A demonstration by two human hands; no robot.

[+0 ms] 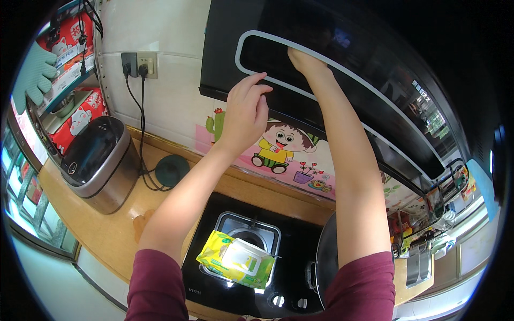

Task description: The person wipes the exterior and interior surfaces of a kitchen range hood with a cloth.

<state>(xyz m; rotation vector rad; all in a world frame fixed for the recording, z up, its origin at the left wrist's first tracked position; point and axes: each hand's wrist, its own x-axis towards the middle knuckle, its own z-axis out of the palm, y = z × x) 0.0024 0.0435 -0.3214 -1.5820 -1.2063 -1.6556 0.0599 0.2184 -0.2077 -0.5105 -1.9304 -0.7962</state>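
Note:
Before me is a black range hood (225,60) with a long opening bordered by a light grey frame (239,44). My right hand (307,62) reaches into this opening; its fingers are hidden inside, so whatever they hold or touch cannot be seen. Beside the frame's lower left edge is my left hand (247,110), empty, its fingers slightly bent and apart. Whether its fingertips touch the hood is unclear. Below my arms, a yellow-green pack of wet wipes (237,261) with a white lid lies over the left burner of a black gas hob (297,248).
A wok or pan (329,240) is on the hob's right side, partly behind my right arm. On the wooden counter (96,228) stands a rice cooker (100,160). Two plugged-in cords (142,108) hang from the wall socket. A rubber glove (36,76) hangs by the shelf.

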